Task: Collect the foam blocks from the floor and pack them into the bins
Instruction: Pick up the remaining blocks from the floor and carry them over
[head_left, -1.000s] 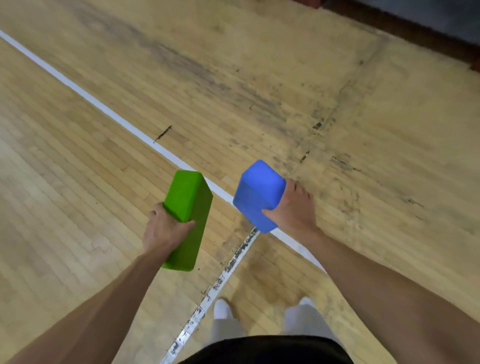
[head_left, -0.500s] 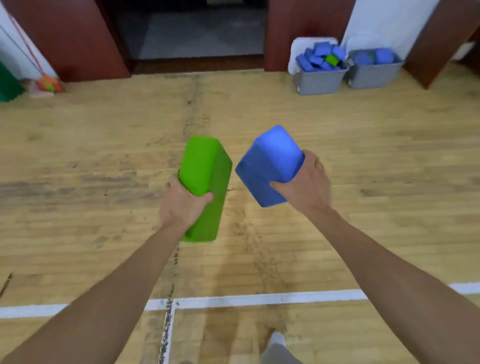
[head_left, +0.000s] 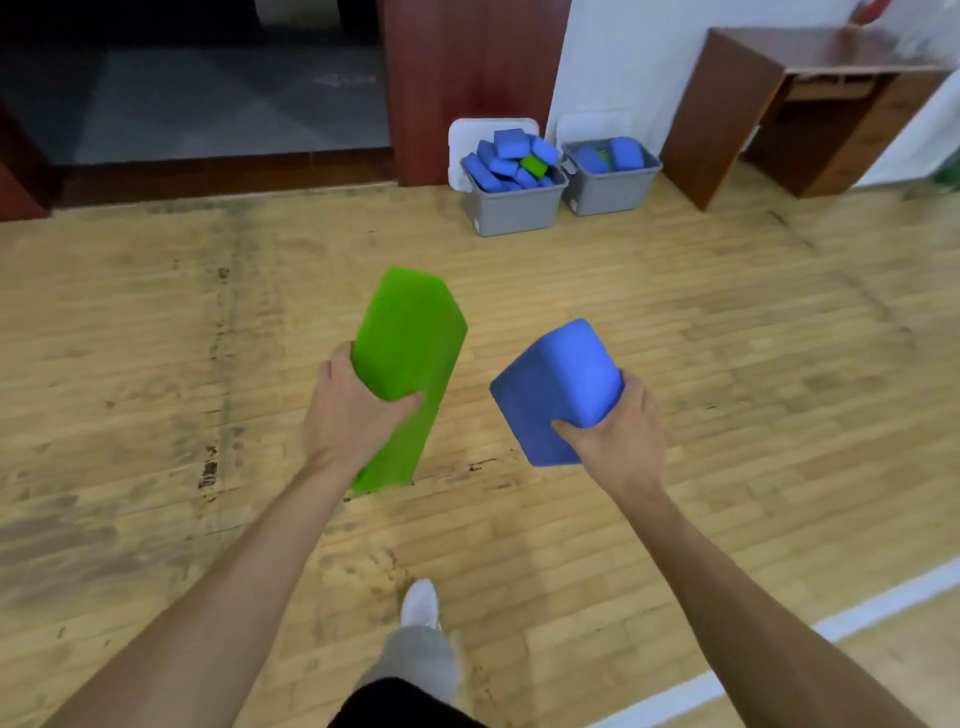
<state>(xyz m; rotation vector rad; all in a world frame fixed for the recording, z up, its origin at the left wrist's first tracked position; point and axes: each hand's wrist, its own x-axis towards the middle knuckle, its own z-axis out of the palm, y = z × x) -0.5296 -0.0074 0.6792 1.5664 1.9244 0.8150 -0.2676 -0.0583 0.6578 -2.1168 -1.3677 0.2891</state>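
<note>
Seen from head height, two bare forearms reach forward over a worn wooden floor (head_left: 156, 364). At the far left, a dark doorway (head_left: 218, 93) opens beyond the boards.

The left hand (head_left: 353, 415) grips a long green block (head_left: 410, 353) around its middle. The thumb curls across the near face and the fingers wrap behind. The block is held in the air, with its upper end tilted away and slightly right. Near the bottom centre, one white shoe (head_left: 421, 603) is planted on the floor.

Just right of the green block, and not touching it, the right hand (head_left: 618, 431) holds a blue block (head_left: 558, 384) in the air. It grips from the block's right side, with the thumb on the near face and the fingers curled over the far edge.

Far ahead, two grey bins stand side by side against the wall. The left bin (head_left: 511, 208) is heaped above its rim with blue blocks and one green one. The right bin (head_left: 608, 192) holds a few blue blocks sitting lower. A white lid (head_left: 462, 130) stands behind each bin.

At the far right is a brown wooden desk (head_left: 753, 78). A white line (head_left: 857, 618) crosses the floor at the near right corner.
</note>
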